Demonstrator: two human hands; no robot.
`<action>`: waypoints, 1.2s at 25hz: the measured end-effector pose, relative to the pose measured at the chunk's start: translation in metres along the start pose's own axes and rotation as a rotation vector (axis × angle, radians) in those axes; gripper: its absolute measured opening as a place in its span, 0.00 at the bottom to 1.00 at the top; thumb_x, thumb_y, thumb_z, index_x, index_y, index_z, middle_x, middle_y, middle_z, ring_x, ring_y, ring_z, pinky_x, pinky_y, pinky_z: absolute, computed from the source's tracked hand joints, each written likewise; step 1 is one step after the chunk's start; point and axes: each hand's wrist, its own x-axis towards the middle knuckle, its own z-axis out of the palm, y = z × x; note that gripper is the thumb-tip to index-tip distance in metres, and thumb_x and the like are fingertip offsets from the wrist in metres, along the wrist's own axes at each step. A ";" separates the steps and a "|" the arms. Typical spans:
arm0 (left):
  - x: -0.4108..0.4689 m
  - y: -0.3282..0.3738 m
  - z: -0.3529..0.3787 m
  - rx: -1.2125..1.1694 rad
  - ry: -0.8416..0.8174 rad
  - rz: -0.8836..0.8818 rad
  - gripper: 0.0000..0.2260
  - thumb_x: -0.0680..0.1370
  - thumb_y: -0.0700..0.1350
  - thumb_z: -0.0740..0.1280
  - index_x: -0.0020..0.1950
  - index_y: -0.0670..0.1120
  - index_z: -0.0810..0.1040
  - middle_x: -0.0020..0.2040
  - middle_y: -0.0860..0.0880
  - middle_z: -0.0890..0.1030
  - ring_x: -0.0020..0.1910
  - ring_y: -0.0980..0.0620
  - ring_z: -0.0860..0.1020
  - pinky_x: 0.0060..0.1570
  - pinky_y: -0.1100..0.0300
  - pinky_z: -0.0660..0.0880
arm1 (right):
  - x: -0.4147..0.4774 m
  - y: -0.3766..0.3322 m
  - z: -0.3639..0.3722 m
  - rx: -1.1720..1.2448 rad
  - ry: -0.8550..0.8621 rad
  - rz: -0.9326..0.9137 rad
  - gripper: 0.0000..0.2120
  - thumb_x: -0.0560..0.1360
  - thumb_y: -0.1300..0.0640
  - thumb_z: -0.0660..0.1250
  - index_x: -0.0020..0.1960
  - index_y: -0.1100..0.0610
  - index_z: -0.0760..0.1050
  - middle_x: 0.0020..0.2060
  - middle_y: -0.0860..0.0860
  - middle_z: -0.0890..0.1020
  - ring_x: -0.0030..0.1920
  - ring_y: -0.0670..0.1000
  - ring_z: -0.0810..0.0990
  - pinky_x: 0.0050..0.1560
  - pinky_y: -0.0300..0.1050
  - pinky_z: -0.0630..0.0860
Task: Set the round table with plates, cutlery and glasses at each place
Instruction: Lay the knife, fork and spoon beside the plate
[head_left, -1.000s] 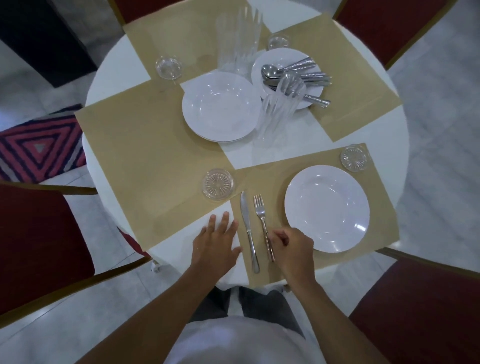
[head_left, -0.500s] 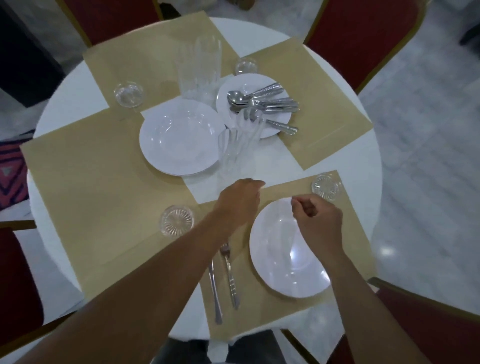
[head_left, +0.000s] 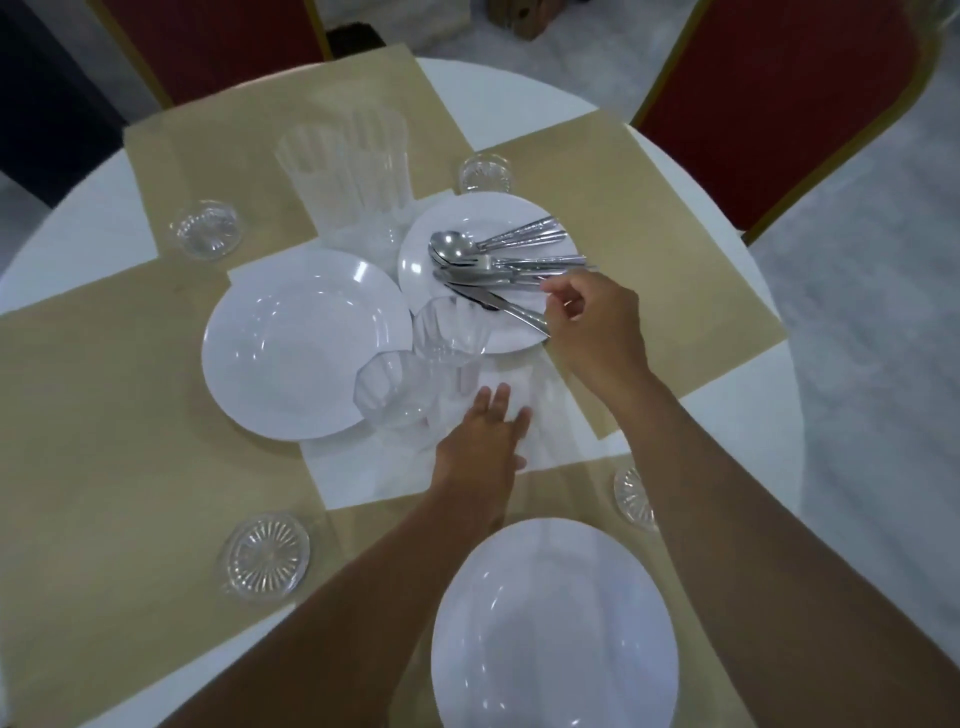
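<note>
A round white table (head_left: 72, 228) carries tan paper placemats (head_left: 104, 415) laid edge to edge. At its left stand two cut-glass coasters, one at the far side (head_left: 205, 232) and one nearer (head_left: 265, 556). Right of them a white deep plate (head_left: 301, 343) sits at the table's middle, with two tall ribbed glasses (head_left: 348, 176) standing behind it. Two shorter clear tumblers (head_left: 415, 374) stand close together at that plate's right rim. The left grip (head_left: 485, 436), a bare hand, reaches in just beside the nearer tumbler with fingers straight and released; whether they touch the glass I cannot tell. Behind the tumblers a smaller white plate (head_left: 421, 260) holds the pile of cutlery (head_left: 498, 265), spoons, forks and knives with handles pointing right, and a third coaster (head_left: 484, 174) lies beyond it. At the near edge a white dinner plate (head_left: 550, 623) lies on its placemat. The right grip (head_left: 592, 322) is at the handle ends of the cutlery, thumb and forefinger curled; whether a piece is pinched I cannot tell. A fourth coaster (head_left: 634, 499) shows beside the right forearm. Red chairs (head_left: 779, 104) stand beyond the table
</note>
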 end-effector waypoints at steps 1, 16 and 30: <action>0.004 0.001 -0.002 0.020 -0.023 -0.005 0.29 0.83 0.48 0.60 0.81 0.55 0.50 0.81 0.51 0.41 0.80 0.50 0.42 0.69 0.51 0.67 | 0.020 0.001 0.009 -0.027 -0.019 -0.040 0.11 0.75 0.63 0.66 0.51 0.54 0.84 0.43 0.49 0.85 0.43 0.50 0.82 0.52 0.47 0.80; 0.020 0.000 -0.002 0.061 -0.126 0.014 0.29 0.84 0.49 0.59 0.81 0.52 0.49 0.81 0.47 0.41 0.80 0.47 0.42 0.73 0.49 0.62 | 0.139 0.008 0.054 -0.642 -0.197 -0.362 0.06 0.78 0.53 0.70 0.53 0.46 0.84 0.51 0.52 0.78 0.58 0.57 0.73 0.56 0.50 0.68; 0.025 -0.002 0.002 0.078 -0.139 0.004 0.30 0.83 0.51 0.61 0.81 0.51 0.51 0.82 0.46 0.43 0.80 0.46 0.44 0.70 0.48 0.65 | 0.143 0.010 0.047 -0.500 -0.339 -0.191 0.08 0.79 0.57 0.68 0.54 0.47 0.84 0.47 0.46 0.78 0.62 0.56 0.70 0.54 0.48 0.57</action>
